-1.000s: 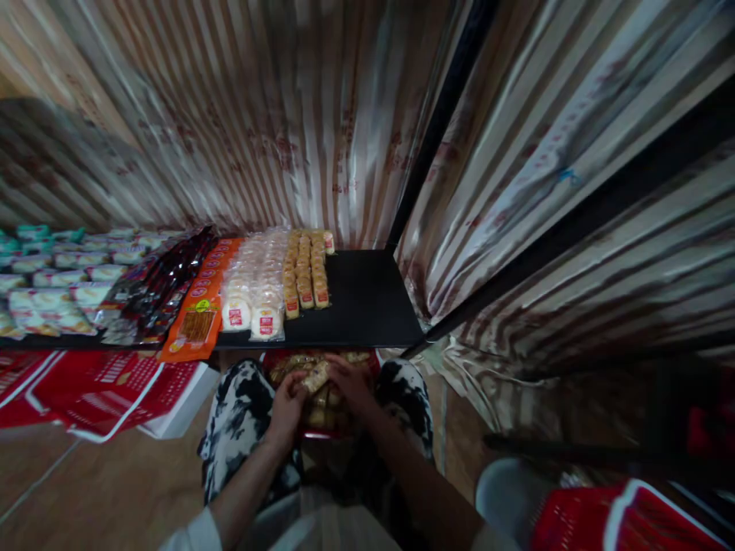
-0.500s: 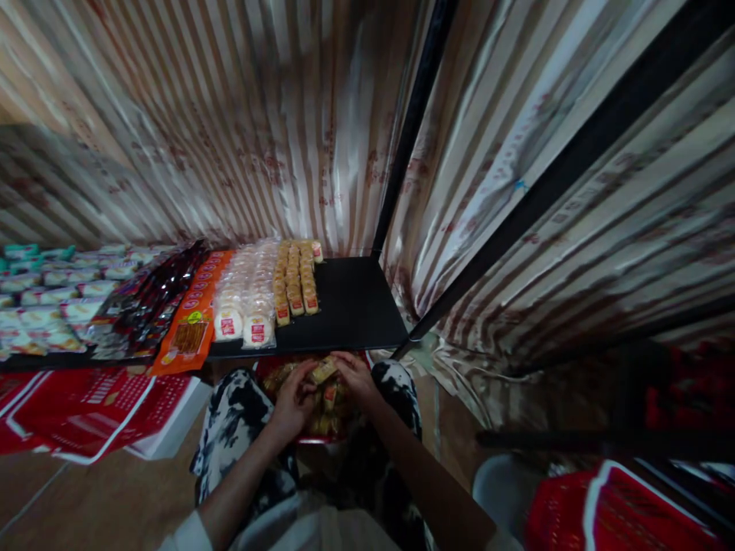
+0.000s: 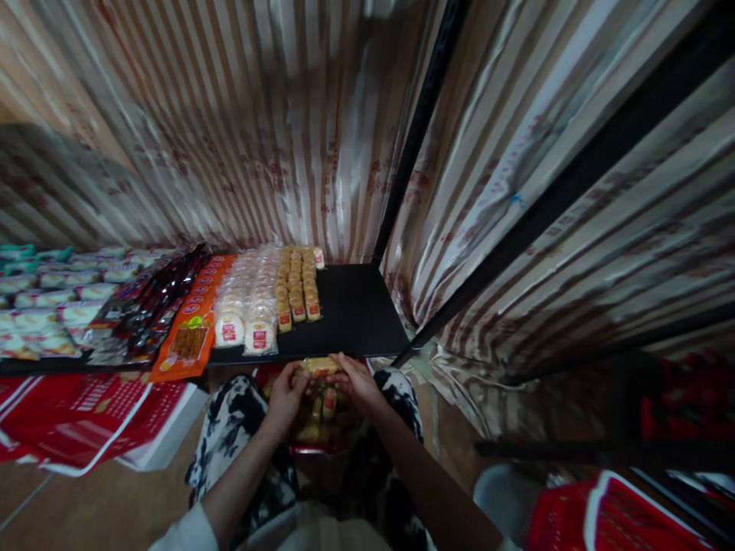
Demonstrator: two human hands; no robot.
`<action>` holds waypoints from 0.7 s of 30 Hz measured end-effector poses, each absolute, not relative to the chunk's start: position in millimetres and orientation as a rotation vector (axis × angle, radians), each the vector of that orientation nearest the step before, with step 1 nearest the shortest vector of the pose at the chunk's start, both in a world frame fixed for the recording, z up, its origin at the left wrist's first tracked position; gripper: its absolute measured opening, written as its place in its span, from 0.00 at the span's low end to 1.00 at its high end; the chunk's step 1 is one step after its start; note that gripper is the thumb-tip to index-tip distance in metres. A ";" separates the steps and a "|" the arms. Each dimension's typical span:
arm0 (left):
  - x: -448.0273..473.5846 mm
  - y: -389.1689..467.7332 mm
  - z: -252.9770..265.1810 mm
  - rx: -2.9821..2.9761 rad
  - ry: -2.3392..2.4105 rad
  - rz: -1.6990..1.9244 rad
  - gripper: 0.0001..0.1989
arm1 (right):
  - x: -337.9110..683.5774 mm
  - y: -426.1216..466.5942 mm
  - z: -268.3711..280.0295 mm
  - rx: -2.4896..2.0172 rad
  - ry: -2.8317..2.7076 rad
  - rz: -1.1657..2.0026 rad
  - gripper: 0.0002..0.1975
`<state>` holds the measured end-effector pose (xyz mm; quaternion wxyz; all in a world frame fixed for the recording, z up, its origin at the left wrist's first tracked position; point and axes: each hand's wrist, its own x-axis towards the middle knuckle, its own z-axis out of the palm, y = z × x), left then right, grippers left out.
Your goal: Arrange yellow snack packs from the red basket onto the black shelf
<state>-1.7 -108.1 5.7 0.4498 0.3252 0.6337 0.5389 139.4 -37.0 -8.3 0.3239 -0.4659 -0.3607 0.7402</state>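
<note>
Between my two hands, above my lap, is a small yellow wrapped snack (image 3: pixel 320 366). The fingers of my left hand (image 3: pixel 285 396) pinch its left end. My right hand (image 3: pixel 357 383) grips the other end, thumb and fingers closed. Below them, between my knees, a red container (image 3: pixel 315 449) holds more yellow wrapped snacks (image 3: pixel 328 404), partly hidden by my hands. Ahead on the black shelf (image 3: pixel 356 310), similar yellow wrapped snacks (image 3: pixel 297 287) stand in three rows.
Left of those rows lie clear-wrapped round white cakes (image 3: pixel 259 337), an orange packet (image 3: pixel 192 337), dark packets (image 3: pixel 146 314) and white packets (image 3: pixel 43 320). A red bag (image 3: pixel 86 417) sits below the shelf. Black posts (image 3: pixel 416 130) and striped sheeting (image 3: pixel 276 115) enclose the back and right.
The wrapped snack has turned from a slant to nearly level between my hands. My left hand has shifted slightly left. The shelf's goods stay put, with a slight camera shift.
</note>
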 end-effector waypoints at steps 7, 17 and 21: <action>1.6 -105.9 11.9 0.455 1.438 1.410 0.20 | 147.5 -32.6 -1.8 -1.098 -1.016 1.941 0.20; 2.8 -80.7 15.6 0.333 1.407 1.377 0.18 | 151.3 -22.1 1.7 -1.110 -1.129 1.848 0.20; -3.7 -60.7 20.0 0.482 1.433 1.302 0.22 | 156.8 -17.1 2.5 -1.089 -1.159 1.831 0.22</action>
